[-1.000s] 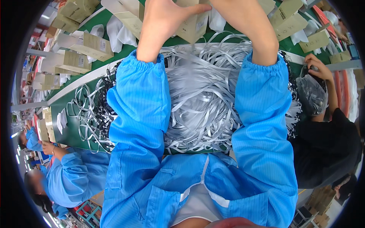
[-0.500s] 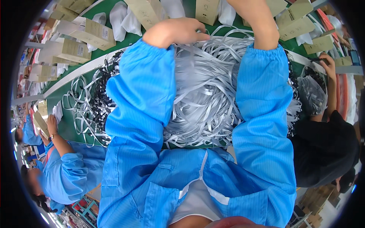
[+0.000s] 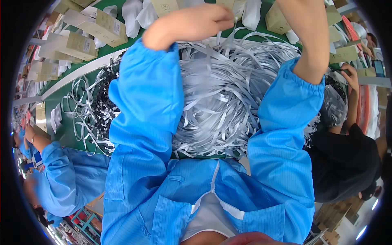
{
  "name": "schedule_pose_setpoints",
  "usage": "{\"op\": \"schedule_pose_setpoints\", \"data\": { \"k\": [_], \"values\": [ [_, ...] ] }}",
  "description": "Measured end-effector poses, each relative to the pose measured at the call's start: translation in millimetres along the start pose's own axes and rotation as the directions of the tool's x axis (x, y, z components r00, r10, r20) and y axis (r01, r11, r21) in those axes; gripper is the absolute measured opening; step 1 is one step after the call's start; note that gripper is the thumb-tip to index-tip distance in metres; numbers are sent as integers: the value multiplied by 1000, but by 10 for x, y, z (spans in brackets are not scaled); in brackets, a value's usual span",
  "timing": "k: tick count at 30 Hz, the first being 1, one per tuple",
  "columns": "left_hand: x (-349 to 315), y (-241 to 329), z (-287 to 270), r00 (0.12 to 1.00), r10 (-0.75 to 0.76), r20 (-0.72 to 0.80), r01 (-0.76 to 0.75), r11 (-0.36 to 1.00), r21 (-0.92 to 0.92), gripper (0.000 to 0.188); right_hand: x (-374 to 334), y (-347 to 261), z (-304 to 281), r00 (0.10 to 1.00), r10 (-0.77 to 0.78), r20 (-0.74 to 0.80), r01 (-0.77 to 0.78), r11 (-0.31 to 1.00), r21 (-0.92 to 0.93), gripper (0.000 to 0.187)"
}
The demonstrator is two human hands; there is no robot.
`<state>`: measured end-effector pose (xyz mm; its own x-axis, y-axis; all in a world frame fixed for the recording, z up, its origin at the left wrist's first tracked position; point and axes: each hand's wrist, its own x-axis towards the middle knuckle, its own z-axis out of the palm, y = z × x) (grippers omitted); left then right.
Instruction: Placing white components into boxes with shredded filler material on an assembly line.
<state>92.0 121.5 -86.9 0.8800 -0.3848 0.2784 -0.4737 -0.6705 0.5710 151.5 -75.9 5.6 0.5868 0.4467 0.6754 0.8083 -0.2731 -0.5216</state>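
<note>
My left hand (image 3: 196, 23) is over the far edge of a big pile of grey-white straps (image 3: 222, 98), fingers bent together and pointing right. A grey-white strap seems to run down from its fingertips, though blur softens the grip. My right forearm (image 3: 308, 36) reaches past the upper edge on the right, so the hand itself is cut off. Blue sleeves frame the pile on both sides. Black clips (image 3: 104, 98) on strap ends lie in a heap left of my left sleeve.
Beige boxes (image 3: 104, 26) and white wrapped bundles (image 3: 131, 18) line the green surface (image 3: 67, 134) beyond a pale rail (image 3: 81, 72). A co-worker in blue (image 3: 65, 175) sits left, beside white papers (image 3: 56, 118). Another person in black (image 3: 347, 163) works right, near a clear plastic bag (image 3: 335, 110).
My left hand has risen and its fingers shifted rightward. My right forearm has swung right and further out of view. The left co-worker's hand has moved away from the papers.
</note>
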Motion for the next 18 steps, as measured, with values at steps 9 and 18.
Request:
{"op": "schedule_pose_setpoints", "data": {
  "k": [9, 18],
  "values": [
    [-382, 924, -579, 911, 20, -411, -136, 958, -254, 37, -103, -519, -109, 815, 327, 478, -477, 847, 234, 48],
    [-354, 1200, -738, 566, 80, -821, -216, 975, -54, 38, -89, -374, -318, 605, 411, 682, -583, 812, 27, 24]
  ]
}}
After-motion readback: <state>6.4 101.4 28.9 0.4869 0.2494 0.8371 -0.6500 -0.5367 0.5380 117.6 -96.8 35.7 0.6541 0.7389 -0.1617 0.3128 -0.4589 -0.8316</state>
